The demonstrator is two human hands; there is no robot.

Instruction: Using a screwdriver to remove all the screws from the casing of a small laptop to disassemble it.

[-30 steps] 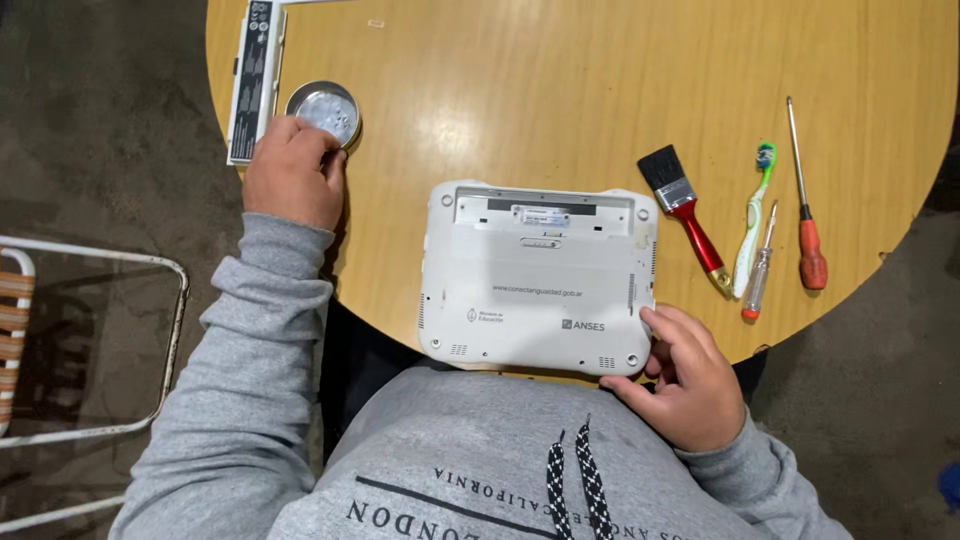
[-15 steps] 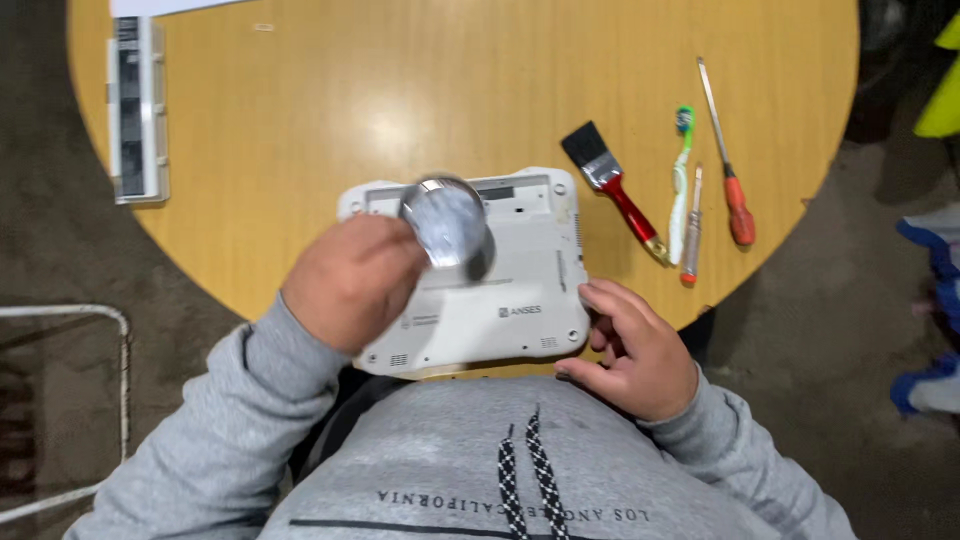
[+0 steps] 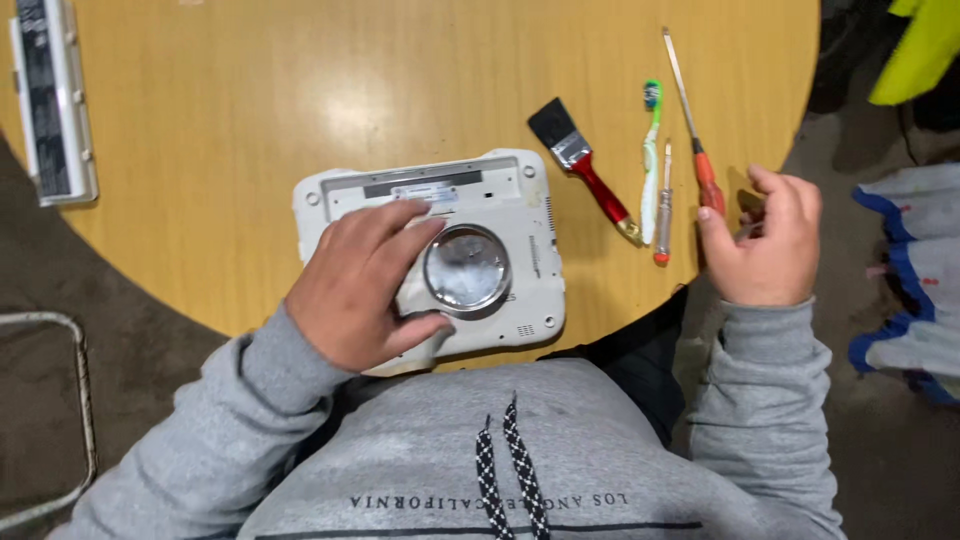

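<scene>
A: Start closest in — what are the hands doing?

B: The left hand (image 3: 365,285) lies on the back of the white device (image 3: 430,250), fingers spread, thumb and forefinger curled about the round metal tin (image 3: 466,270). It touches the tin's rim rather than clasping it. A second ago the tin stood on the bare wood far to the left, beside the long white strip (image 3: 52,100); half a second ago the hand carried it over the device. Now it sits flat on the shell.

A: And the right one?

B: It was steadying the device's lower right corner before. It has let go and moved out to the table edge, beside the orange-handled screwdriver (image 3: 697,140). The right hand (image 3: 765,250) is loosely curled, its fingertips at the handle; I cannot tell whether it grips the handle or only touches it.

A: So what does that change mean?

B: My reading — the small tin is parked where both hands can reach it, and the tools are what the right hand now wants.

A: How does the device look?

B: Underside up, off-white plastic, rounded corners, a grey strip along the far edge, vent slots on the right side. It lies at the near edge of the round wooden table (image 3: 250,100).

A: Further out?

B: A red-handled paintbrush (image 3: 585,165), a green-and-white toothbrush (image 3: 651,160) and a small screwdriver (image 3: 662,205), side by side.
</scene>
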